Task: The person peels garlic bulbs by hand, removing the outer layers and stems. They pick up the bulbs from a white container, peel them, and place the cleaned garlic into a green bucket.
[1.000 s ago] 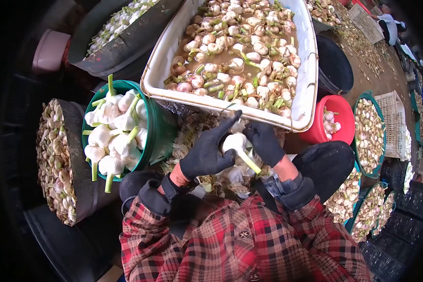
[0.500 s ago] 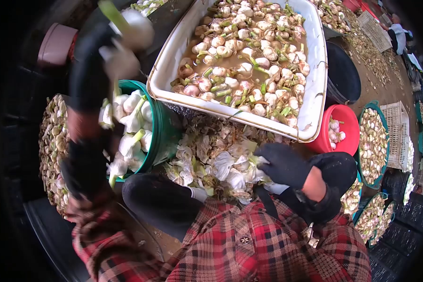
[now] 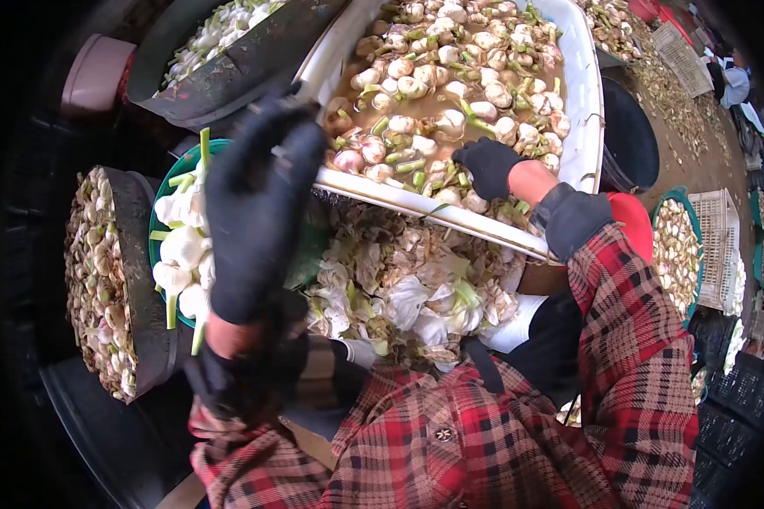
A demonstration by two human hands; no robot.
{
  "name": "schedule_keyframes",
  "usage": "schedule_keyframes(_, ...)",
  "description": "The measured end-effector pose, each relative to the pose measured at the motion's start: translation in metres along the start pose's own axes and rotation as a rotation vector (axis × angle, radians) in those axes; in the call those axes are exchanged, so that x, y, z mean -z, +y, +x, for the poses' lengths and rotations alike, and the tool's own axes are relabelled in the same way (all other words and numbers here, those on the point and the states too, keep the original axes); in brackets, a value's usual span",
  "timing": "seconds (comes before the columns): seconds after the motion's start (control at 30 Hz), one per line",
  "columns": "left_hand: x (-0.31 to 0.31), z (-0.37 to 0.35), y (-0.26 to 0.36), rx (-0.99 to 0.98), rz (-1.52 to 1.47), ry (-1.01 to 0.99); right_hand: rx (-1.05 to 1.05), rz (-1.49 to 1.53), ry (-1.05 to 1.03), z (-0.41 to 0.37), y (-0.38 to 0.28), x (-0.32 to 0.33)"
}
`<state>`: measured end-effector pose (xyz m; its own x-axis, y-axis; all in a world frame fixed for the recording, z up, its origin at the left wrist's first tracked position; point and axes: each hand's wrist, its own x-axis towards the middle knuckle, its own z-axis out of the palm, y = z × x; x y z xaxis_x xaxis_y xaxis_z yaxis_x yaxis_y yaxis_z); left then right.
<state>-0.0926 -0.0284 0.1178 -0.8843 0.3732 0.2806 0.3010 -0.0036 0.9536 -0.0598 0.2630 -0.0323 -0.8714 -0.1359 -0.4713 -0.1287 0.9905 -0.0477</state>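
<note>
My left hand (image 3: 263, 204), in a black glove and blurred, hangs over the right side of the green bucket (image 3: 157, 222) of peeled garlic bulbs (image 3: 181, 246). Its fingers look apart, and no bulb shows in them. My right hand (image 3: 488, 167), gloved too, is inside the white basin (image 3: 437, 209), down among unpeeled garlic bulbs (image 3: 416, 86) in brown water. Those fingers are curled; what they may hold is hidden beneath the glove. Loose garlic skins (image 3: 407, 297) are heaped between my legs, below the basin.
At upper left stands a dark tub (image 3: 204, 89) of white garlic, near a pink bucket (image 3: 98, 76). Another container (image 3: 148, 280) of garlic is at left. A red bucket (image 3: 632, 222), black tub (image 3: 628, 136) and pale crate (image 3: 713, 246) stand at right.
My left hand has come right and down from the upper left; the garlic bulbs it held are no longer in it. My right hand has moved from the skins up into the basin.
</note>
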Motion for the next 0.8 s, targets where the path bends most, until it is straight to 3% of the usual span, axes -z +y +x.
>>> schedule_keyframes(0.1,-0.028,-0.031,-0.008,0.183,-0.109,-0.118,-0.074,0.145,-0.077,0.0,-0.002,0.01)
schedule_keyframes(0.23,-0.049,-0.049,-0.052,-0.013,0.04,-0.187,-0.142,0.21,0.025,-0.011,0.005,0.005)
schedule_keyframes(0.3,-0.054,-0.058,-0.064,-0.078,0.118,-0.231,-0.132,0.225,0.28,-0.019,0.004,-0.003)
schedule_keyframes(0.33,-0.056,-0.062,-0.068,-0.083,0.116,-0.228,-0.132,0.22,0.283,-0.022,0.007,-0.003)
schedule_keyframes(0.43,-0.063,-0.067,-0.071,-0.185,0.23,-0.274,-0.271,0.565,0.588,-0.035,0.01,0.013)
schedule_keyframes(0.53,-0.07,-0.067,-0.076,-0.219,0.287,-0.281,-0.215,0.584,0.709,-0.054,0.012,0.027)
schedule_keyframes(0.6,-0.074,-0.069,-0.077,-0.246,0.271,-0.263,-0.158,0.617,0.615,-0.054,0.006,0.022)
schedule_keyframes(0.67,-0.076,-0.07,-0.077,-0.231,0.274,-0.289,-0.14,0.43,0.378,-0.05,0.004,0.016)
schedule_keyframes(0.8,-0.075,-0.075,-0.089,-0.183,0.215,-0.288,-0.042,0.258,0.186,-0.012,0.008,-0.009)
